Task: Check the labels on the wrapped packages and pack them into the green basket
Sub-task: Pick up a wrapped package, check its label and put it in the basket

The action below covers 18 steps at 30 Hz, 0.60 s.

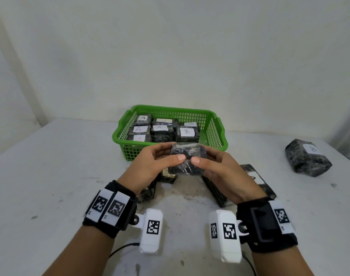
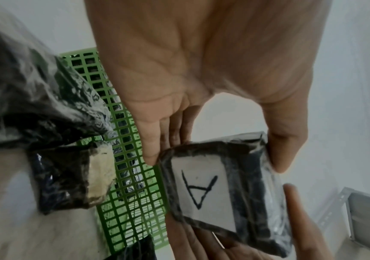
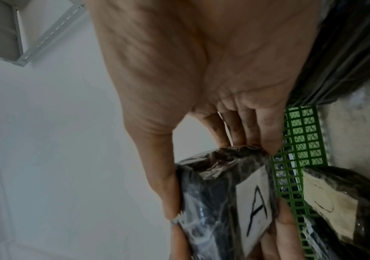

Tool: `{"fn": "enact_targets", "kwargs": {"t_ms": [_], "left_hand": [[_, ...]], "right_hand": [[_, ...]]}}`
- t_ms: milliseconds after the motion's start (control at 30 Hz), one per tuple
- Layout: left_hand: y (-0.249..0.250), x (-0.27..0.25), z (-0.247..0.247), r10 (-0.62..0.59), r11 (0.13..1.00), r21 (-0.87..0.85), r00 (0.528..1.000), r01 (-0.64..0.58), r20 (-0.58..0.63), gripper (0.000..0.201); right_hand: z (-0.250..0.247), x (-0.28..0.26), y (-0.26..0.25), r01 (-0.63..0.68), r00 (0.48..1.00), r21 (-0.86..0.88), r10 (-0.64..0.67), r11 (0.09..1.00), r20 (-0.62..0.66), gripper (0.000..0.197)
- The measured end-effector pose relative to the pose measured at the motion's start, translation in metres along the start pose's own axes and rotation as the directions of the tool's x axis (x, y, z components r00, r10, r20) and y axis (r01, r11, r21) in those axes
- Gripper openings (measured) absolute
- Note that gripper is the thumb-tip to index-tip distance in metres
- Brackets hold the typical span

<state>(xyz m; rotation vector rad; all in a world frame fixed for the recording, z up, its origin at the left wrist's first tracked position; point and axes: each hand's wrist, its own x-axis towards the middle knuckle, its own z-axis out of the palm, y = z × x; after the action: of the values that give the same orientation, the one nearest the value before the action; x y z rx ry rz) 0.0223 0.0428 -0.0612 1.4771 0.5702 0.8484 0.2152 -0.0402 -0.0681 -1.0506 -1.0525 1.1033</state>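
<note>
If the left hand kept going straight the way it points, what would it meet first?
Probably the green basket: its near wall lies just beyond the left hand and the package it holds. Depth is unclear.

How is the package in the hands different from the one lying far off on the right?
The held package is up in the air, gripped by the left hand and right hand; the far package rests alone on the table. The held one's label reads A and faces down; the far one's reads B, facing up. Both are dark, plastic-wrapped bundles with white labels.
</note>
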Motion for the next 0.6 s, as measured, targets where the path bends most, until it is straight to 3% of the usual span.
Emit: {"fn": "enact_targets", "kwargs": {"t_ms": [67, 167, 333, 433, 500, 600], "left_hand": [[-0.002, 0.001, -0.001, -0.012, 0.999, -0.044, 1.000, 0.012, 0.016, 0.076], [-0.001, 0.001, -0.001, 0.023, 1.000, -0.021, 1.000, -0.023, 0.005, 0.075], [0.000, -0.002, -0.004, 0.085, 0.995, 0.038, 0.994, -0.088, 0.069, 0.093], [0.001, -0.004, -0.001, 0.066, 0.998, 0.011, 0.984, -0.069, 0.167, 0.095], [0.001, -0.005, 0.001, 0.056, 0.998, 0.025, 0.981, -0.062, 0.184, 0.087], [0.003, -0.004, 0.004, 0.055, 0.996, 0.072, 0.997, -0.059, 0.048, 0.063]], "right_hand": [[0.000, 0.000, 0.000, 0.031, 0.999, -0.027, -0.031, 0.999, -0.014, 0.114], [0.001, -0.001, -0.003, 0.034, 0.999, -0.033, -0.035, 0.999, -0.018, 0.112], [0.004, -0.008, -0.011, -0.106, 0.993, -0.043, 0.108, 0.993, 0.042, 0.059], [0.005, -0.008, -0.011, -0.174, 0.985, -0.023, 0.173, 0.984, -0.024, 0.041], [0.006, -0.007, -0.009, -0.144, 0.988, -0.074, 0.139, 0.987, -0.065, 0.030], [0.004, -0.007, -0.006, -0.064, 0.994, -0.128, 0.052, 0.990, -0.097, 0.050]]}}
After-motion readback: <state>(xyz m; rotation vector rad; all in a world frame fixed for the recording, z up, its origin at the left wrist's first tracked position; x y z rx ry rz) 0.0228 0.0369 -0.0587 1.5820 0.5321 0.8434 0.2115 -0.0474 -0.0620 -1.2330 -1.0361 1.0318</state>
